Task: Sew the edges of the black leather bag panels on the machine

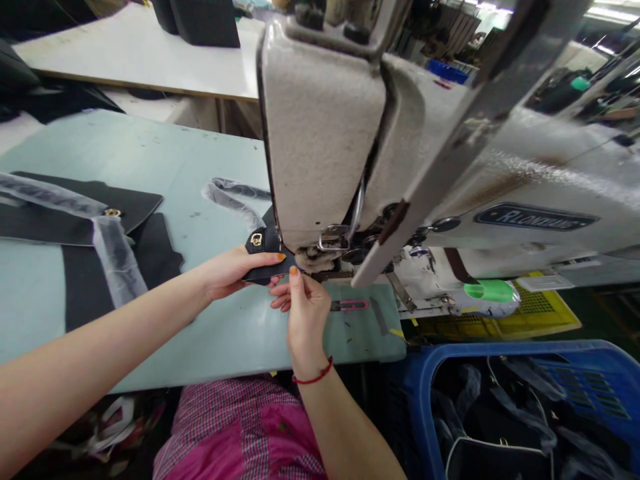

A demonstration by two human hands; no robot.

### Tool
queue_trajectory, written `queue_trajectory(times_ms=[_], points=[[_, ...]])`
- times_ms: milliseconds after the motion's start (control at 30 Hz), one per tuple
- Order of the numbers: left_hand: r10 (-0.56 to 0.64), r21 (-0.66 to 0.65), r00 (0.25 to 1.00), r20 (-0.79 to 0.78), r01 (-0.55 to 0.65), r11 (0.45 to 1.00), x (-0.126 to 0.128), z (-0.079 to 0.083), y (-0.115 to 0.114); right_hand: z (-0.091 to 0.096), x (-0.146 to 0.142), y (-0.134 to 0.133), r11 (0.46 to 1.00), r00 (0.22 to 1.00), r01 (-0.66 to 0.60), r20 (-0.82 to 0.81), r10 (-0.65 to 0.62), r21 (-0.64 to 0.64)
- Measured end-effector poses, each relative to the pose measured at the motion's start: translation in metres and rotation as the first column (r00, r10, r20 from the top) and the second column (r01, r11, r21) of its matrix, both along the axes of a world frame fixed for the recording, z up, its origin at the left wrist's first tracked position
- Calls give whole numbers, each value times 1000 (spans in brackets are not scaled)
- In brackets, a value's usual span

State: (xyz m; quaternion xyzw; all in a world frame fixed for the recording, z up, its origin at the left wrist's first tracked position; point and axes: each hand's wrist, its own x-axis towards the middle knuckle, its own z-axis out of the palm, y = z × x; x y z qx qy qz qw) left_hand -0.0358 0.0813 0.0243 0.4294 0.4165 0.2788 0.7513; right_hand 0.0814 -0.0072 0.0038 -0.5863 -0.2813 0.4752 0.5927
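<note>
A black leather-like panel (265, 272) with a gold clasp (257, 239) lies partly under the head of a sewing machine (320, 147). My left hand (233, 270) grips the panel's left side, thumb on top and fingers underneath. At its near edge, close to the machine's foot, my right hand (306, 307) has the thumb against the panel, with some fingers bent below. A strap in clear plastic wrap (233, 203) trails from behind the panel. The machine head hides the panel's far part.
More black panels (120, 267) with a plastic-wrapped strap lie at left on the pale green table (210, 353). A pink-handled small tool (353, 305) rests right of my right hand. A blue basket (425, 400) of black pieces stands at lower right, below a yellow crate (545, 320).
</note>
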Motion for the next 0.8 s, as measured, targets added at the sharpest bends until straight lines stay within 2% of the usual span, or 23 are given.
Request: queue_trajectory(times_ms=[100, 300, 433, 567, 800], points=[[-23, -77, 1000, 6, 24, 997, -1, -6, 0, 0, -2, 2, 999, 999, 33, -25, -32, 14], [87, -60, 996, 15, -85, 995, -1, -10, -10, -3, -3, 3, 998, 996, 37, -85, -33, 45], [202, -83, 979, 7, -201, 976, 3, -10, -19, -3, -1, 4, 999, 996, 28, -85, -24, 46], [329, -98, 944, 8, -326, 940, 10, -10, -31, -2, 2, 4, 1000, 997, -10, -82, 12, 26], [561, -147, 823, 90, -546, 825, 30, -12, -60, -1, 14, 2, 997, 993, -68, -98, 70, 20]])
